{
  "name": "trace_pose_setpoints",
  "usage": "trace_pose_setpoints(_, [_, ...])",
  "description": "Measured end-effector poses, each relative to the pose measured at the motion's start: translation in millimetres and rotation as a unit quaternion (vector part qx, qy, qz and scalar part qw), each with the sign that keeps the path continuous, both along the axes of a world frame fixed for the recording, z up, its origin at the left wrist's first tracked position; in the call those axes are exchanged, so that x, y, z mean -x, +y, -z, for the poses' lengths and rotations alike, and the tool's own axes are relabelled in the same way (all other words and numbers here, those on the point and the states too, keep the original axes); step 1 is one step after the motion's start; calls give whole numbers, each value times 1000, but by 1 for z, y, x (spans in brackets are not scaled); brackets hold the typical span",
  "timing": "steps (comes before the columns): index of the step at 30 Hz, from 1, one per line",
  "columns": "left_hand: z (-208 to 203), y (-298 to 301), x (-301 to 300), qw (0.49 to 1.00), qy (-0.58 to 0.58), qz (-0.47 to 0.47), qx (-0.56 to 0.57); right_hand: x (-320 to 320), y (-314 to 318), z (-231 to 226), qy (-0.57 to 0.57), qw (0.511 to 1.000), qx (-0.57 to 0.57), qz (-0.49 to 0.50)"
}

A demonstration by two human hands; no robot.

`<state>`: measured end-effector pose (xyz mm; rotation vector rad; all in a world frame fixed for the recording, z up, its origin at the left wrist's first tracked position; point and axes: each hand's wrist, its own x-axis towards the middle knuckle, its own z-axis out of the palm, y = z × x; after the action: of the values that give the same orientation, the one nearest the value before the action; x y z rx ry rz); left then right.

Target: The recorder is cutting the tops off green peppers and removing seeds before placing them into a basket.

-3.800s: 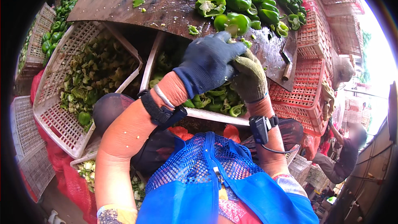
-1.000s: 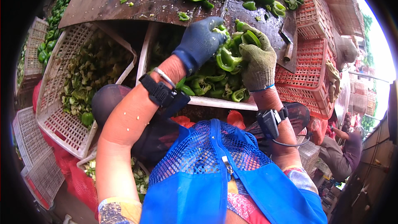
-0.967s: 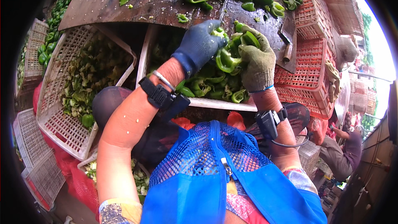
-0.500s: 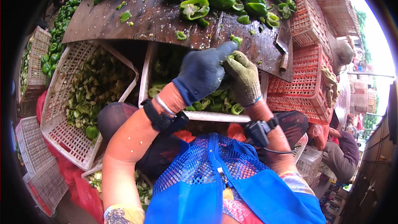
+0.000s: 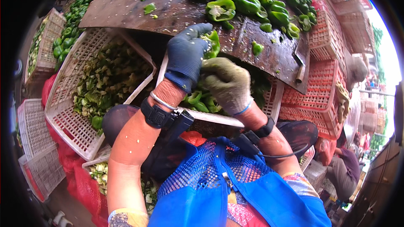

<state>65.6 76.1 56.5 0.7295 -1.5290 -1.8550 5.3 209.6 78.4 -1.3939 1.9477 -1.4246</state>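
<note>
Head view showed a cut green pepper [image 5: 214,44] in the left hand [image 5: 185,56], fingers curled against it, by the board's [image 5: 181,8] near edge. It was probably light, crisp, slick when wet and easily split, best held by its outer wall. Its long axis ran roughly away from the wearer; its stem end was unclear. The right hand [image 5: 226,83] curled just below, over the white crate [image 5: 214,118], its grip hidden.

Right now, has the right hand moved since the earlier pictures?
Yes, leftward: measured against the cleaver lying at the right end of the board, the right hand is farther left than in every earlier picture.
</note>
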Motion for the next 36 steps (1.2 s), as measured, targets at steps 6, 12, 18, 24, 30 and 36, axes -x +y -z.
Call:
trace_pose_setpoints(6, [16,7,-7,956,-15,27,293,32,-7,-15,-238,957,-141,85])
trace_pose_setpoints(12, [-4,-9,-10,925,-50,12,376,42,-23,-23,-321,941,-86,67])
trace_pose_setpoints(18, [-35,-24,-18,952,-65,29,296,26,-41,-31,-103,992,-26,65])
trace_pose_setpoints(24, [-7,-40,-20,776,-37,-76,625,13,-50,-21,215,967,86,108])
trace_pose_setpoints(30, [8,-60,-41,787,-106,-92,600,-14,-39,-21,345,927,59,-138])
trace_pose_setpoints(36, [1,-107,-117,745,-351,-332,461,80,-16,10,300,945,-114,-62])
